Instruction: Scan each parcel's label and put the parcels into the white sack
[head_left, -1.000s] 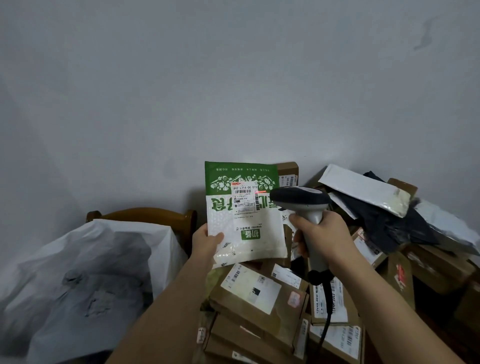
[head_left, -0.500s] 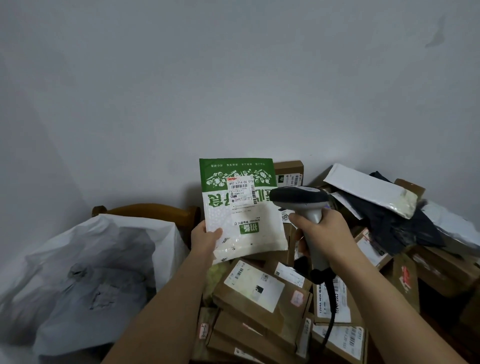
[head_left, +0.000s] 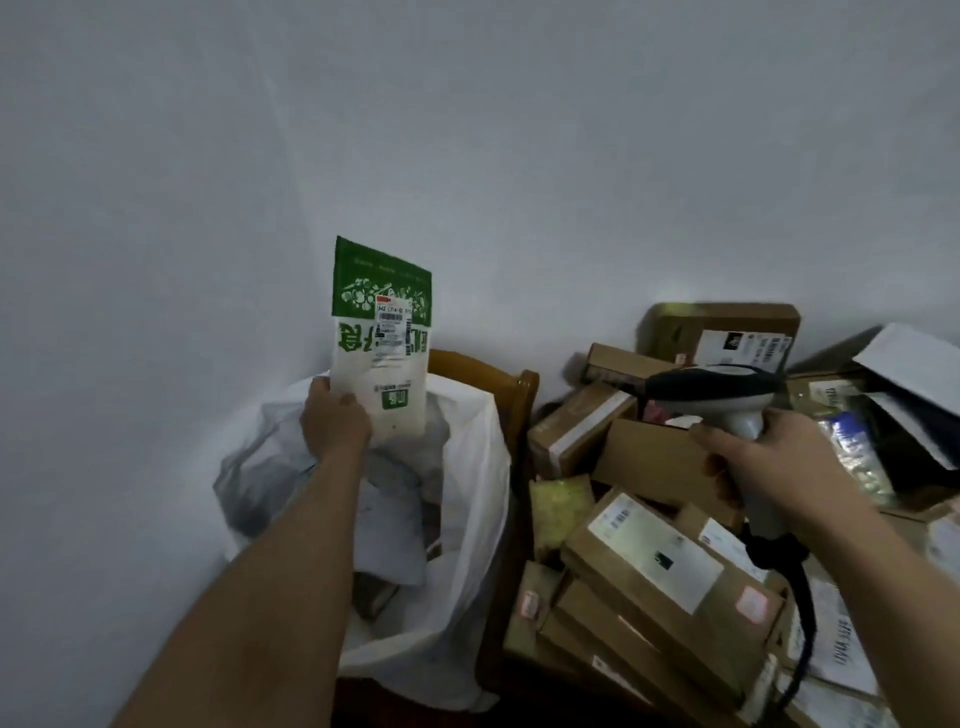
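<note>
My left hand (head_left: 332, 423) grips the lower left corner of a green-and-white pouch parcel (head_left: 382, 338) with a small label on it, and holds it upright over the open mouth of the white sack (head_left: 470, 467). Several grey and white parcels lie inside the sack. My right hand (head_left: 763, 457) holds the handle of a grey-and-black barcode scanner (head_left: 711, 392) above the pile of parcels, its head pointing left. The scanner's black cable (head_left: 800, 597) hangs down below my wrist.
A heap of brown cardboard boxes (head_left: 660, 571) with white labels fills the right side. A large box (head_left: 722, 332) stands at the back, with dark and white mailers (head_left: 904, 410) at far right. A wooden chair back (head_left: 488, 384) rises behind the sack. Bare wall lies beyond.
My left hand has carried the green pouch leftwards, away from the scanner and over the sack. The view has swung left, and the red scan line is gone from the label.
</note>
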